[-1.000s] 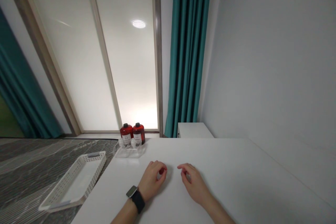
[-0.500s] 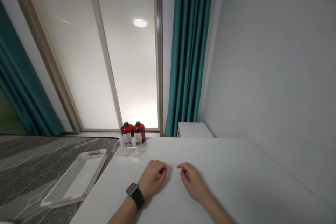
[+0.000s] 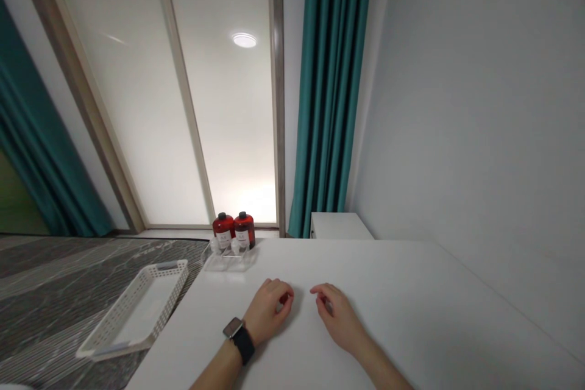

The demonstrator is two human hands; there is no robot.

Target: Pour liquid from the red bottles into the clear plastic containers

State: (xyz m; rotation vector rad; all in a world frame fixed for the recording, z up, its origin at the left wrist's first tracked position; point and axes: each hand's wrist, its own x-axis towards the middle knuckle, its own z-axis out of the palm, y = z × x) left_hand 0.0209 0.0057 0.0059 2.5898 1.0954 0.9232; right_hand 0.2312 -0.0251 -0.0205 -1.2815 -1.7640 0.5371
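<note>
My left hand [image 3: 269, 304], with a black-banded watch [image 3: 239, 338] on its wrist, rests on the white table [image 3: 411, 298]. Its fingers curl round to the thumb in a loop, and nothing shows inside. A short gap to the right, my right hand [image 3: 338, 315] lies on the tabletop with its fingers loosely bent. The index finger reaches out apart from the thumb, and the hand holds nothing. Beyond my left hand, at the table's far left corner, stand two red bottles [image 3: 223, 228] with black caps and white labels. A clear plastic tray [image 3: 226, 265] with clear pieces sits in front of them.
A white perforated basket [image 3: 137, 311] lies left of the table, lower down, over a grey patterned surface [image 3: 46, 292]. Past the table's far edge stands a white cabinet [image 3: 340, 225]. A teal curtain [image 3: 331, 85] and frosted sliding doors [image 3: 223, 103] are behind; a wall [image 3: 479, 103] borders the right.
The whole view has shifted very slightly, so things sit a few pixels further right. Both hands keep the same pose and place on the table.
</note>
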